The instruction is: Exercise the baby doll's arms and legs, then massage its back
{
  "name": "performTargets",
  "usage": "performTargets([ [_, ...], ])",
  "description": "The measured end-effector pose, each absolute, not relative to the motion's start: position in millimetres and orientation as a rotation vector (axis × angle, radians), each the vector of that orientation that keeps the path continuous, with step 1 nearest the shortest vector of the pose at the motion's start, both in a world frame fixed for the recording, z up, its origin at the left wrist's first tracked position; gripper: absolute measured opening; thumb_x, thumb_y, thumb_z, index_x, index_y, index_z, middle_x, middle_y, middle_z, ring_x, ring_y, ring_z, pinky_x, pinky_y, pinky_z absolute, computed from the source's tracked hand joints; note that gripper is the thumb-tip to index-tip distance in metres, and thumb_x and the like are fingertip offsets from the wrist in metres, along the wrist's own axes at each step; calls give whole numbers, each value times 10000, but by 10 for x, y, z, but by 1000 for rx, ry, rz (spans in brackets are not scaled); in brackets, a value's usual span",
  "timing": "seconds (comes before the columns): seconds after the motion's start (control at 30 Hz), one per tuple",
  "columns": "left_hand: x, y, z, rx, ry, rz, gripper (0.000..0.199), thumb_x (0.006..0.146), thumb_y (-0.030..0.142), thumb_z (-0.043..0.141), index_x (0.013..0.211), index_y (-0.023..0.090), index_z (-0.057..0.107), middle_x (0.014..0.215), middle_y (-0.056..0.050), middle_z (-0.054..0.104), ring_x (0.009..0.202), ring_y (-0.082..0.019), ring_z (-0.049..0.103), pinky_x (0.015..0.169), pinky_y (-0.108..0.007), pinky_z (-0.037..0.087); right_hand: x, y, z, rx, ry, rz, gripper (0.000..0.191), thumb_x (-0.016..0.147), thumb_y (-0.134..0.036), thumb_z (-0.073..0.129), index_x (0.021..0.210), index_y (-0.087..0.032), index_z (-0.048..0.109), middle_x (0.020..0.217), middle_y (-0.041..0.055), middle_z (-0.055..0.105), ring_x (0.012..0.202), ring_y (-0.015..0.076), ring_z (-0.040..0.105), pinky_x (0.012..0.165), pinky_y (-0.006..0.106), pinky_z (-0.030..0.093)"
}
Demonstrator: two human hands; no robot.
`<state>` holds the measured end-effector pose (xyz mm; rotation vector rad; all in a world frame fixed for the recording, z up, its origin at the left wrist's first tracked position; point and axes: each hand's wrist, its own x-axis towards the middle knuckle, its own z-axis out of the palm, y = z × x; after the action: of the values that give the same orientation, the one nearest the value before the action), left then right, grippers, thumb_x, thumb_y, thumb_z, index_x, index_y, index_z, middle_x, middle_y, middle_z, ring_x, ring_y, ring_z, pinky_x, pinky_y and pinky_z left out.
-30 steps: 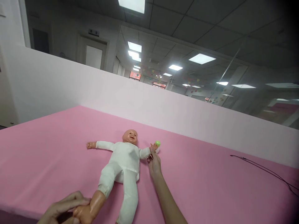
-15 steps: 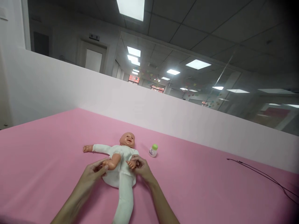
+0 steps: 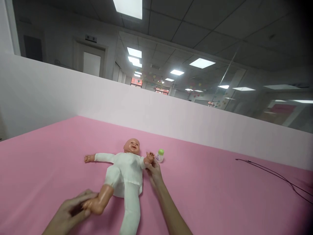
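Observation:
A baby doll [image 3: 128, 166] with a white cloth body lies on its back, its head toward the far wall. My left hand [image 3: 69, 209] is closed around the doll's bare foot [image 3: 94, 205], on the leg at the picture's left. With my right hand [image 3: 154, 171] I grip the doll's hand [image 3: 149, 158] at the wrist, on the arm nearest the bottle. The doll's other arm [image 3: 104, 158] stretches out to the left. Its other leg points toward me, and that foot is cut off by the lower picture edge. Just beyond my right hand stands a small bottle with a green cap [image 3: 160, 156].
The pink surface [image 3: 200, 189] meets a low white wall [image 3: 146, 114] at the back, with a glass pane above it. A thin black cable [image 3: 269, 178] lies at the right.
My left hand has drawn the doll's bent leg down and left, straightening it out. My right hand has moved the doll's hand up and right, away from its belly toward the bottle.

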<state>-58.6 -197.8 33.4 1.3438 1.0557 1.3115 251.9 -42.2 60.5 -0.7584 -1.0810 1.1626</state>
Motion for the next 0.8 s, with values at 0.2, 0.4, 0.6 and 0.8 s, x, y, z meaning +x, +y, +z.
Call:
performTargets([
  [0.2, -2, -1471, 520, 1004, 998, 1395, 679, 676, 613, 848, 1196, 183, 774, 1164, -131, 753, 1095, -339, 655, 876, -369, 537, 2462, -594, 631, -839, -1804, 1088, 281, 632, -243, 886, 897, -236, 793, 1097, 54, 658, 1000, 230, 623, 854, 337, 500],
  [0.4, -52, -1610, 523, 1021, 1028, 1430, 613, 673, 600, 854, 1141, 208, 802, 1127, -115, 752, 1063, -334, 647, 873, -367, 532, 2503, -442, 571, -796, -1309, 1182, 420, 608, -350, 933, 967, -231, 752, 1003, 46, 705, 909, 213, 630, 782, 316, 504],
  [0.6, -600, -1965, 523, 1530, 927, 1116, 356, 737, 537, 822, 903, 223, 838, 753, -28, 569, 705, -181, 512, 650, -270, 433, 2541, -385, 552, -913, -932, 1062, 496, 707, -519, 870, 1055, -208, 701, 693, -47, 557, 558, 89, 421, 520, 221, 347],
  [0.8, -384, -1726, 786, 1361, 1028, 1266, 352, 814, 535, 763, 932, 207, 812, 876, -53, 675, 822, -214, 568, 744, -280, 453, 2541, -388, 549, -835, -1160, 1044, 467, 645, -407, 914, 1025, -228, 710, 911, 14, 669, 715, 143, 564, 627, 264, 448],
])
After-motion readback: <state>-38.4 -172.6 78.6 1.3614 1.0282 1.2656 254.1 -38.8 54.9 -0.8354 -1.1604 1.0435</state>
